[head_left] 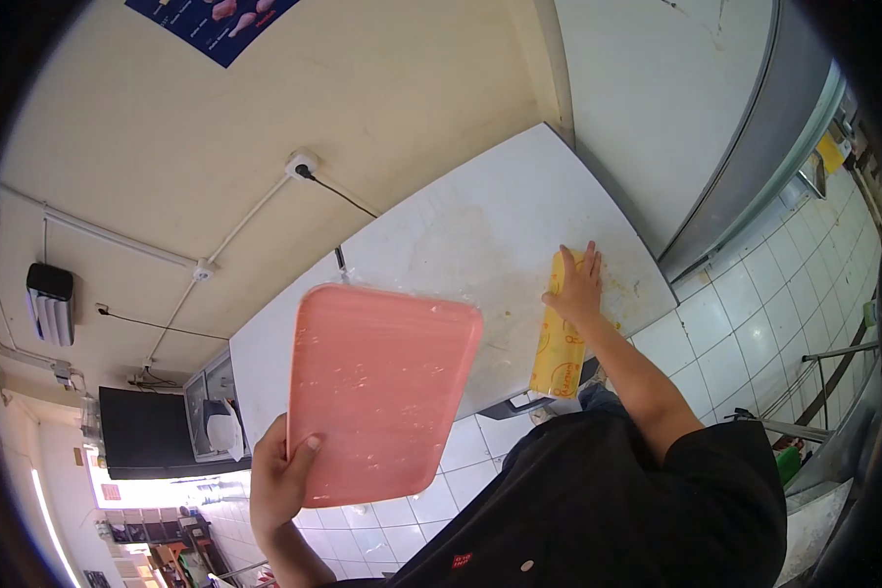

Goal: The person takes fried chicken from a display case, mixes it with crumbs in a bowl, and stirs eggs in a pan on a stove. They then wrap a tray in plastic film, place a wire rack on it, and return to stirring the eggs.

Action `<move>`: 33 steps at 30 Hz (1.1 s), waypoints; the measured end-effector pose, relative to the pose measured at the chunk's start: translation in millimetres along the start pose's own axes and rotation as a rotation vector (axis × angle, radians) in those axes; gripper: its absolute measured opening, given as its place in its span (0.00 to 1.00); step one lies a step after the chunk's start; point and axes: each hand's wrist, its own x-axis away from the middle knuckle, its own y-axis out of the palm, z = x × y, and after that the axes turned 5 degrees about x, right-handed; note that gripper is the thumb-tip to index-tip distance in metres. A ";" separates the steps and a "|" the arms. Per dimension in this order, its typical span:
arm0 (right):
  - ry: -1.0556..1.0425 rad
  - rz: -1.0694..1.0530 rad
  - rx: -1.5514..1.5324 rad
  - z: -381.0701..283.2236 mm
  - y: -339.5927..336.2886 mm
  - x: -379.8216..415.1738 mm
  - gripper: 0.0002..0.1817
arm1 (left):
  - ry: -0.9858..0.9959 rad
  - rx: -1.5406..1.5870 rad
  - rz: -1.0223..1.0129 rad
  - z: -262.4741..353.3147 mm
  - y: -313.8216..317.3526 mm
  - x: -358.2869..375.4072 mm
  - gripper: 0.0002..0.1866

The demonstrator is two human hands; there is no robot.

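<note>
My left hand (282, 478) grips the near edge of a pink plastic tray (382, 387), held up over the front of a white table (461, 235). The tray's surface is bare apart from pale smears. My right hand (578, 286) lies flat on top of a long yellow roll of wrap (556, 353) with red print. The roll lies along the right end of the table, its near end at the table's edge. My fingers press on its far half and do not close around it.
A grey steel cabinet or fridge (755, 147) stands right of the table. A cream wall behind carries a socket (302, 164) with a black cable. White floor tiles (745, 314) lie below. A dark screen (147, 431) and a small case stand at left.
</note>
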 end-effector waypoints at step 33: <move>-0.692 0.578 -0.365 -101.4 -44.8 -2.5 0.37 | -0.199 0.376 0.484 -245.8 34.7 102.8 0.16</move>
